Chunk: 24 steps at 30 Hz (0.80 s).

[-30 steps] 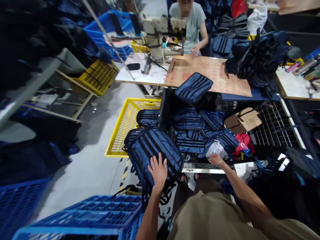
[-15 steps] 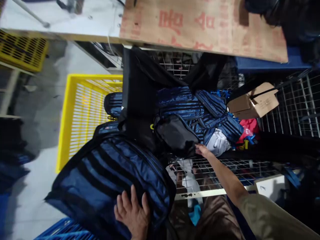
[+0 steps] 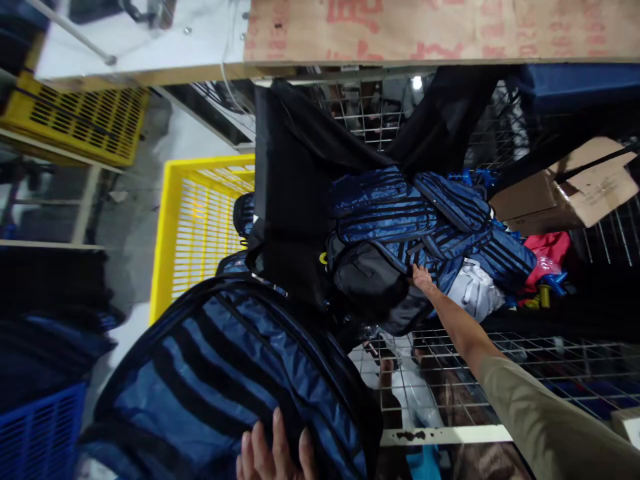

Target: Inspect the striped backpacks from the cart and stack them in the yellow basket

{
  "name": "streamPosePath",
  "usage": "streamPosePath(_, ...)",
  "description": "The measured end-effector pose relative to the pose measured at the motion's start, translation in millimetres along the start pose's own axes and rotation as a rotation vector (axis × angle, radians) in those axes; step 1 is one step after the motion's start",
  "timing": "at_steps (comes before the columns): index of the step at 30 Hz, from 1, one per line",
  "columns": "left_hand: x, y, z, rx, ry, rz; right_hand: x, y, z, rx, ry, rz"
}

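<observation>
My left hand [image 3: 273, 453] lies flat, fingers spread, on a large blue and black striped backpack [image 3: 220, 380] at the bottom left. My right hand [image 3: 424, 280] reaches forward into a wire cage [image 3: 450, 347] and touches a black backpack [image 3: 373, 283] lying among several striped blue backpacks [image 3: 400, 213]. Whether its fingers grip the black bag is not visible. A black cloth [image 3: 295, 200] hangs over the cage's left side.
A yellow plastic crate [image 3: 195, 227] stands on the floor to the left of the cage. A cardboard box [image 3: 575, 187] and red items [image 3: 547, 250] lie at the right. A table with a cardboard sheet [image 3: 425, 30] spans the top. A blue crate [image 3: 35, 427] sits bottom left.
The view has tilted down and closer to the cage. My right hand has moved deeper onto the black backpack. The striped backpack under my left hand fills more of the foreground.
</observation>
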State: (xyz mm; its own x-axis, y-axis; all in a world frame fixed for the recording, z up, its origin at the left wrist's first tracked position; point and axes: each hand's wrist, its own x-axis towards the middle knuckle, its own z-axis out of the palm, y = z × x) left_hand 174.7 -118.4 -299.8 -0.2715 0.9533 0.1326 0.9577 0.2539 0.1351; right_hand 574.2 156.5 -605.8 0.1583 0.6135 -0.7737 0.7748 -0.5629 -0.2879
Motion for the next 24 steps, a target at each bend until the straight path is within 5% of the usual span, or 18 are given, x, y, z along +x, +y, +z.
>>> streamPosePath(4, 9, 18, -5, -0.003, 0.005, -0.018, -53, -15, -14, -0.001, -0.057, -0.123)
streamPosePath(8, 21, 38, -19, -0.046, -0.057, -0.103, -151, -40, -51, 0.028, -0.015, -0.229)
streamPosePath(14, 58, 78, -86, -0.229, -0.128, -0.219, -319, -65, -142, -0.015, 0.133, -0.276)
streamPosePath(17, 83, 134, -135, -0.555, -0.146, -0.272, -396, -69, -188, -0.040, 0.199, -0.284)
streamPosePath(19, 98, 185, -163, -0.845, -0.279, -0.295, -445, -70, -211, -0.050, 0.243, -0.306)
streamPosePath(24, 120, 295, -211, -1.419, -0.543, -0.403, -543, -69, -227, -0.020, 0.320, -0.443)
